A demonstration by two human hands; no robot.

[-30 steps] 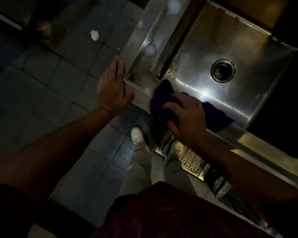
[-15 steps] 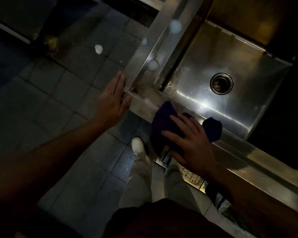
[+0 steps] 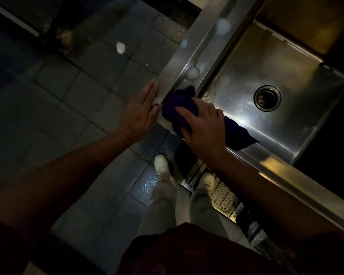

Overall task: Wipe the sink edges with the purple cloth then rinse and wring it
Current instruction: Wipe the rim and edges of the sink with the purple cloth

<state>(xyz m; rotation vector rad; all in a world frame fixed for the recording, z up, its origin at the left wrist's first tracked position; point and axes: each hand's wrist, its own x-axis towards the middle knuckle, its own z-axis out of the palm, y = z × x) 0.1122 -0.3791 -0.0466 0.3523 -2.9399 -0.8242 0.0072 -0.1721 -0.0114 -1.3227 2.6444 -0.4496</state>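
The purple cloth (image 3: 177, 105) lies bunched on the near left corner of the steel sink's rim (image 3: 189, 54). One end of it hangs over the front edge into the basin. My right hand (image 3: 203, 129) presses down on the cloth with spread fingers. My left hand (image 3: 141, 114) lies flat against the outer side of the same corner, fingers straight, just left of the cloth. The basin is dry-looking and shiny, with a round drain (image 3: 267, 98) in its floor.
Grey floor tiles (image 3: 77, 100) fill the left, with a wet patch near my white shoe (image 3: 161, 162). A perforated metal floor grate (image 3: 220, 195) runs under the sink's front edge. White blobs, maybe foam, sit on the left rim and on the floor.
My right hand slid the cloth left along the front rim to the corner. My left hand stayed pressed against the corner's outer side.
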